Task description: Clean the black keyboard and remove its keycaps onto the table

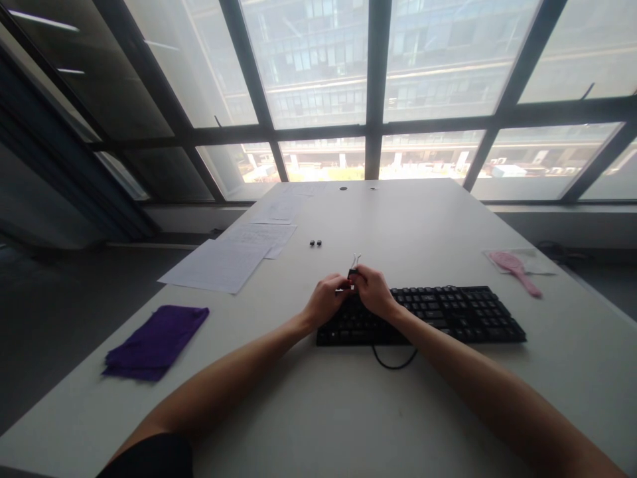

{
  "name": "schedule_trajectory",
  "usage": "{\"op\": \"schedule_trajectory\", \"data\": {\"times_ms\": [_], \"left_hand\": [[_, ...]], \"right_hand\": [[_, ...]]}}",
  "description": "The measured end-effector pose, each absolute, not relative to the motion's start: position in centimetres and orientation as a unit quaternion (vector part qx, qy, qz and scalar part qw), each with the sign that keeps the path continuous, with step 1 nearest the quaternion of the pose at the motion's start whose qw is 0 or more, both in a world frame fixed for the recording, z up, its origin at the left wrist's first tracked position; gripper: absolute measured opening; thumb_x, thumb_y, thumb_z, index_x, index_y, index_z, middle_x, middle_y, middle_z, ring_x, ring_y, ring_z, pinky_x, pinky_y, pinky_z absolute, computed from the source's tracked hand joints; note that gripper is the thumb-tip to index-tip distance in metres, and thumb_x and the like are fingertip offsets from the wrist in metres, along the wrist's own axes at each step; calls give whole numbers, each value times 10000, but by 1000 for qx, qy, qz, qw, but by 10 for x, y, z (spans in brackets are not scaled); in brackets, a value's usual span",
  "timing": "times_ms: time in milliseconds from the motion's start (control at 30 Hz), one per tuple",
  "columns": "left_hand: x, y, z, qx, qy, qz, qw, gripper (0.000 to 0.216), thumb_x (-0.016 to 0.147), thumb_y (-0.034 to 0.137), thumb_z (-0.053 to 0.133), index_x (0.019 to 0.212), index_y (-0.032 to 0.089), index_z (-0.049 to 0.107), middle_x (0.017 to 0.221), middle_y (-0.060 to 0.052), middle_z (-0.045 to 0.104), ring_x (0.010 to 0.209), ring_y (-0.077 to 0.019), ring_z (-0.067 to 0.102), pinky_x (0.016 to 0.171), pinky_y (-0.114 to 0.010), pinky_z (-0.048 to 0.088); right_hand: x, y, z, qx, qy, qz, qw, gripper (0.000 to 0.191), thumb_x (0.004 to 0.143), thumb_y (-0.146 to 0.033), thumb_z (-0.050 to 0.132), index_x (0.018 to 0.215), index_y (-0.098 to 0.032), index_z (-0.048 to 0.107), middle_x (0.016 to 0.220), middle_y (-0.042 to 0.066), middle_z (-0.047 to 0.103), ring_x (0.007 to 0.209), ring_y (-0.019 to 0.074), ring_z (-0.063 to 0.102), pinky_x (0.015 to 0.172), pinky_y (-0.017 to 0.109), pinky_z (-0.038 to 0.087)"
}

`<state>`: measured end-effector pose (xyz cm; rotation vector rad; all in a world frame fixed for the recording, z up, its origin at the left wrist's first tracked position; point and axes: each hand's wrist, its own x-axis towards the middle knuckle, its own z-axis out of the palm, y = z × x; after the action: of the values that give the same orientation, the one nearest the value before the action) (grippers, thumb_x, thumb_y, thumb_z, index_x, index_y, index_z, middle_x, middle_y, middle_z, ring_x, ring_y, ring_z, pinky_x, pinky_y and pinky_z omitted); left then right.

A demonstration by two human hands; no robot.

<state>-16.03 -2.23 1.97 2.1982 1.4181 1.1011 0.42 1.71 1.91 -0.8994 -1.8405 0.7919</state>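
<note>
Both hands meet above the left part of a black keyboard (448, 312). Pinched in my right hand (374, 290) is a small black piece with two silver wire arms (353, 272), which point upward and look like those of a binder clip. My left hand (323, 300) is closed right beside it, fingertips against my right fingers. A small pale bit shows below the fingertips; what the left fingers grip is too small to make out. Beyond the hands lie two small black pieces (315, 243), perhaps keycaps, side by side on the white table (298, 411).
A folded purple cloth (156, 342) lies at left, with several paper sheets (219, 265) behind it. On the right, a pink hairbrush-shaped thing (515, 271) rests partly on a pale sheet. The keyboard's cable (395, 366) loops out in front. Windows (318, 66) stand behind the table.
</note>
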Motion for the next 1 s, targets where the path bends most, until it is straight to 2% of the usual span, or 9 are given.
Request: {"op": "schedule_trajectory", "data": {"times_ms": [100, 233, 367, 467, 667, 1000], "left_hand": [[-159, -24, 22, 765, 489, 391, 150, 93, 878, 204, 640, 947, 188, 701, 879, -30, 671, 822, -168, 626, 761, -290, 498], [-158, -25, 23, 761, 482, 411, 139, 231, 868, 126, 609, 1073, 203, 684, 969, -38, 696, 877, -170, 634, 819, -308, 515], [-158, -24, 22, 740, 490, 445, 117, 310, 834, 87, 633, 1120, 207, 651, 1007, -33, 717, 893, -169, 648, 845, -323, 525], [-159, -23, 21, 735, 493, 455, 103, 296, 809, 81, 657, 1077, 208, 641, 977, -22, 718, 883, -170, 648, 831, -324, 530], [-158, -24, 21, 749, 497, 430, 90, 234, 836, 99, 629, 1037, 213, 589, 987, -23, 684, 915, -182, 624, 850, -340, 513], [-156, -30, 31, 808, 501, 308, -50, 183, 943, 149, 535, 1070, 223, 643, 1023, -64, 671, 984, -237, 570, 886, -388, 455]], "right_hand": [[4, 18, 19, -354, -743, 331, 462, 223, 903, -291, 494, 703, -200, 534, 626, -26, 559, 613, 134, 482, 588, 243, 345], [3, 21, 17, -344, -713, 363, 491, 196, 920, -280, 463, 771, -199, 560, 698, -6, 620, 633, 142, 549, 622, 251, 398], [2, 21, 17, -339, -728, 333, 495, 193, 932, -290, 464, 801, -201, 574, 771, 17, 641, 714, 160, 570, 675, 264, 419], [1, 19, 19, -348, -746, 291, 488, 212, 945, -308, 456, 816, -203, 587, 822, 34, 646, 776, 175, 564, 704, 271, 419], [1, 17, 20, -394, -735, 301, 463, 194, 948, -311, 451, 875, -219, 606, 793, 29, 670, 714, 176, 584, 669, 267, 415], [1, 18, 21, -407, -728, 302, 461, 228, 957, -365, 436, 869, -219, 588, 684, 7, 635, 624, 161, 558, 620, 257, 392]]}}
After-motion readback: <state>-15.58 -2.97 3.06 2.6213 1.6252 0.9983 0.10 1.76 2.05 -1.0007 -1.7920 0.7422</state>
